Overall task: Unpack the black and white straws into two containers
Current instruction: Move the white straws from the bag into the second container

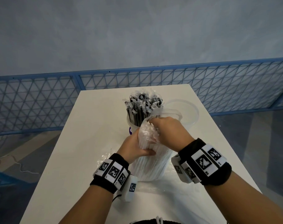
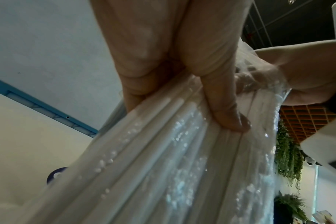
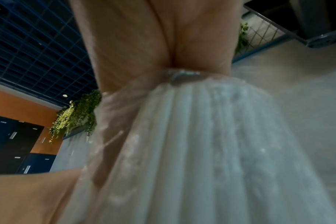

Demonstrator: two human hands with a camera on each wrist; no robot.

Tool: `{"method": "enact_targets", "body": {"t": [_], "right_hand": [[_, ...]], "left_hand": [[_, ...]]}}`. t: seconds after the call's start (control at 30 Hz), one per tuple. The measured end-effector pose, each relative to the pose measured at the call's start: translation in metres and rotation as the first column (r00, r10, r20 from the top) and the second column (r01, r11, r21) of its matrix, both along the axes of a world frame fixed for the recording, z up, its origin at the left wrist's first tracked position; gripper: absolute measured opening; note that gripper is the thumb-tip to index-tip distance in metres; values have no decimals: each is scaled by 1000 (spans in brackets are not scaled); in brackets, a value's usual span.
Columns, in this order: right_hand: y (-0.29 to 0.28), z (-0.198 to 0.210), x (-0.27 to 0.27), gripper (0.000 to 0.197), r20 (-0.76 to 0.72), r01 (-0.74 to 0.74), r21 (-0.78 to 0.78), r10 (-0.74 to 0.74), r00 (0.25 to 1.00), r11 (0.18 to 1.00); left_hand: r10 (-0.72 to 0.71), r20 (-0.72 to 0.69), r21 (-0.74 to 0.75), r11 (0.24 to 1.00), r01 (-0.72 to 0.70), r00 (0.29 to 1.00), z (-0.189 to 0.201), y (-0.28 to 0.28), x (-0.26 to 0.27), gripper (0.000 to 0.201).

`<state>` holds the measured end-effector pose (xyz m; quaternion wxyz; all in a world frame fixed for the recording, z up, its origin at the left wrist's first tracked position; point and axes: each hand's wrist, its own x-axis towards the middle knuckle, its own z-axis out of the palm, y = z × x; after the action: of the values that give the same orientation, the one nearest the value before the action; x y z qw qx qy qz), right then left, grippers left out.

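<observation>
A bundle of white straws (image 1: 151,164) in a clear plastic bag stands upright on the white table (image 1: 82,143), close to me. My left hand (image 1: 136,147) grips the bundle from the left side, thumb pressed on the straws (image 2: 163,151). My right hand (image 1: 167,131) grips the bag's top, fingers curled into the plastic above the straws (image 3: 211,136). Behind them, black straws (image 1: 143,107) in clear wrappers stand in a white container (image 1: 134,128). A second, clear container (image 1: 188,110) sits to its right, apparently empty.
Loose clear plastic (image 1: 103,159) lies on the table beside my left wrist. A blue mesh fence (image 1: 40,101) runs behind the table's far edge. Bare tabletop shows on the left and at the near right.
</observation>
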<state>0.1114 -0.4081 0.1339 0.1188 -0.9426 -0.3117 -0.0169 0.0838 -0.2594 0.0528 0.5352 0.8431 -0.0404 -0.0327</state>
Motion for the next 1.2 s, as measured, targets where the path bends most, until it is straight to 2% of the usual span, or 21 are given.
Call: {"method": "enact_targets", "body": {"t": [0.1, 0.17, 0.3, 0.4, 0.57, 0.7, 0.73, 0.83, 0.9, 0.97, 1.1, 1.2], "right_hand": [[0, -1, 2, 38, 32, -15, -83, 18, 999, 996], [-1, -3, 2, 34, 44, -8, -27, 9, 999, 1000], [-1, -7, 2, 36, -33, 18, 119, -14, 999, 993], [-5, 0, 2, 38, -49, 2, 218, 9, 999, 976], [-9, 18, -1, 31, 27, -52, 226, 47, 999, 973], [-11, 8, -7, 18, 82, -122, 286, 103, 991, 950], [-10, 1, -10, 19, 133, -119, 294, 83, 988, 948], [-5, -19, -21, 43, 259, -42, 236, -21, 966, 971], [-2, -26, -22, 50, 305, -23, 231, -50, 951, 973], [-4, -27, -20, 46, 294, -37, 306, -58, 954, 951], [-10, -28, -21, 33, 175, -44, 502, -51, 983, 864], [-9, -30, -20, 25, 207, -77, 574, -53, 977, 815]], "left_hand": [[-3, -12, -17, 1000, 3, 1000, -1, -1, -1, 80], [-1, -9, -26, 1000, 0, 1000, -2, -1, -1, 78], [34, -14, -51, 998, -34, 999, -3, 0, -3, 60], [56, -23, -43, 997, -57, 998, -5, 2, -4, 57], [61, -72, -108, 992, -69, 996, -10, 2, -7, 46], [83, -66, -128, 988, -91, 994, -13, 0, -7, 43], [90, -60, -125, 987, -97, 994, -13, -1, -6, 45], [95, -32, -106, 989, -98, 995, -11, -4, -4, 52], [99, -28, -112, 988, -102, 995, -10, -6, -3, 52], [111, -27, -114, 987, -113, 994, -10, -7, -3, 49], [103, -45, -115, 988, -107, 994, -11, -6, -4, 49], [85, -69, -143, 985, -94, 994, -8, -4, -6, 45]]}}
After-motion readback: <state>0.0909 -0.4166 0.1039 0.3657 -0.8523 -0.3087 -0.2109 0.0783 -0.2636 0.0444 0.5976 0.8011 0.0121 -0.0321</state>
